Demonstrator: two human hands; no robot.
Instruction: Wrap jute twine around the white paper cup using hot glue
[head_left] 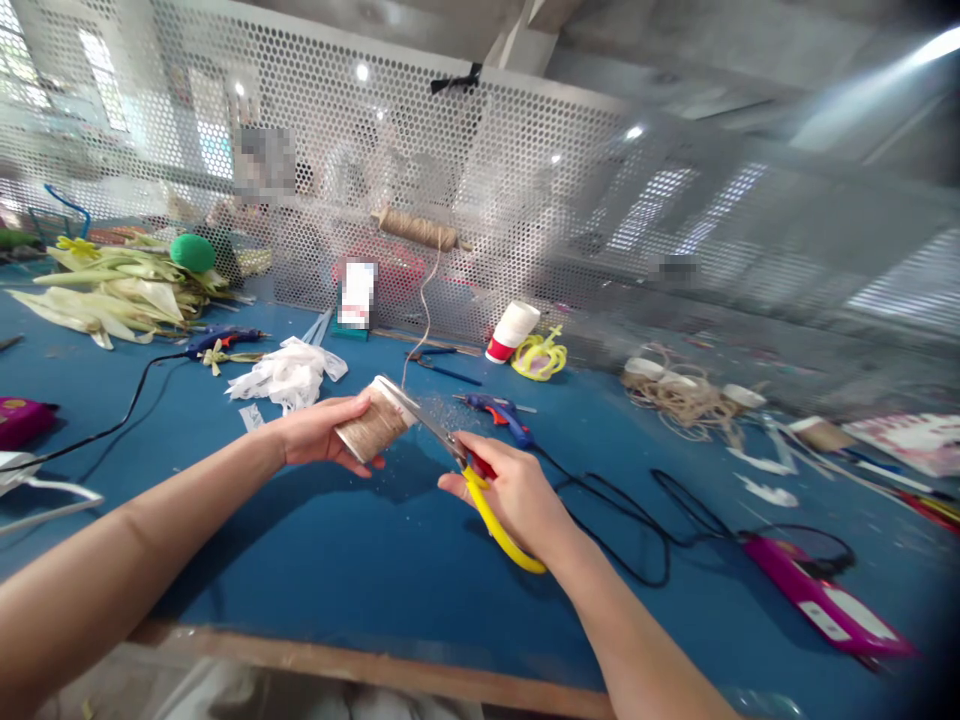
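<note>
My left hand (330,430) is closed around a white paper cup wrapped in brown twine (375,425), tilted above the blue table (390,570). A strand of twine (426,310) runs from the cup up to a twine spool (416,228) mounted on the perforated metal screen. In my right hand (517,490) is a pair of scissors (495,520) with yellow and red handles. Their blades point left and reach the cup's upper rim beside the strand. Whether the blades touch the twine I cannot tell.
Behind my hands lie a blue glue gun (502,415), a red-and-white paper cup (514,332) and a yellow crown-shaped piece (540,357). White crumpled strips (289,372) and corn husks (120,290) are at left. Twine-covered cups (682,390) and a magenta power strip (825,600) lie right.
</note>
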